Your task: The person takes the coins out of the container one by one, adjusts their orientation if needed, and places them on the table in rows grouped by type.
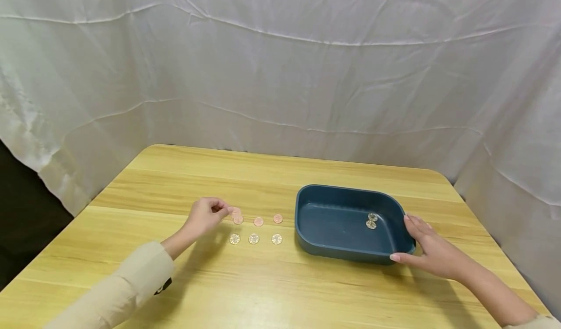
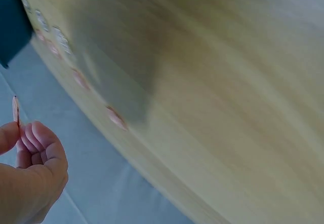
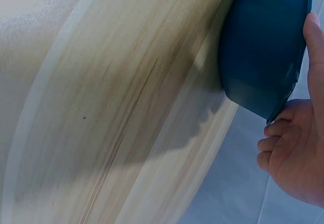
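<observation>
My left hand (image 1: pixel 202 220) pinches a copper-coloured coin (image 2: pixel 16 111) by its edge between thumb and fingertip, above the table. In the head view that coin overlaps another copper coin (image 1: pixel 238 220) lying below it. More copper coins (image 1: pixel 258 222) lie in a row to the right, with a row of gold-coloured coins (image 1: pixel 253 239) nearer to me. My right hand (image 1: pixel 434 248) holds the right end of a dark blue rectangular tub (image 1: pixel 346 253), thumb at its near corner and fingers at the rim. Two gold-coloured coins (image 1: pixel 371 224) lie inside, partly overlapping.
The wood-grain table (image 1: pixel 263 290) has rounded far corners. A pale fabric curtain (image 1: pixel 280 85) hangs behind it and along both sides. The tub stands right of the coin rows.
</observation>
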The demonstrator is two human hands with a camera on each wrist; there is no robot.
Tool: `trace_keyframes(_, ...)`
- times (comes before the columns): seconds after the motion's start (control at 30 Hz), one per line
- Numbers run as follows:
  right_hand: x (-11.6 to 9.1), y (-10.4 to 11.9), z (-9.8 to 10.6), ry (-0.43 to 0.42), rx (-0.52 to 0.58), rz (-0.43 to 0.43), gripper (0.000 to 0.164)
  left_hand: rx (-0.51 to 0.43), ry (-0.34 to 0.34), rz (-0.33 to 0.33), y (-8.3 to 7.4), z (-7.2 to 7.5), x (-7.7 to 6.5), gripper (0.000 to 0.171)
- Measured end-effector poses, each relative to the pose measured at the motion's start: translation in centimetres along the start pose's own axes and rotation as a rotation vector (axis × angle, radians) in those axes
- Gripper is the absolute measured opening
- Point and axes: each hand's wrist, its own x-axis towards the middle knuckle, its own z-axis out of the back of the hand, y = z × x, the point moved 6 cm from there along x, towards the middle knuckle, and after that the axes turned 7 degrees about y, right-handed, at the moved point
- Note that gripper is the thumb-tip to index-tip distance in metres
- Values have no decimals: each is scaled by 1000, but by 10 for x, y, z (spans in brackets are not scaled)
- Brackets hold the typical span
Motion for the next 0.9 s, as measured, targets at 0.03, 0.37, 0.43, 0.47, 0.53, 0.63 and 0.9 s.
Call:
trace_keyframes(0.03,0,0,0,1,-1,0,101,7,-2,10,4,3,-1,15)
trace_keyframes(0.37,0,-2,0,0,7,-1,102,72,-4,72,40,27,-3,19)
trace_keyframes(0.43,0,-2,0,-2,10,3,102,75,10,90,47,30,-4,19)
trace_keyframes(0.47,0,-2,0,-2,11,5,102,70,15,102,51,32,-4,19)
trace_keyframes(0.53,1,-2,1,-3,14,9,102,51,29,139,59,34,-4,19)
trace_keyframes(0.63,1,-2,1,-1,16,10,102,24,47,189,69,37,-2,20)
trace_keyframes(0.9,1,-2,0,2,8,2,102,33,77,266,83,41,4,19)
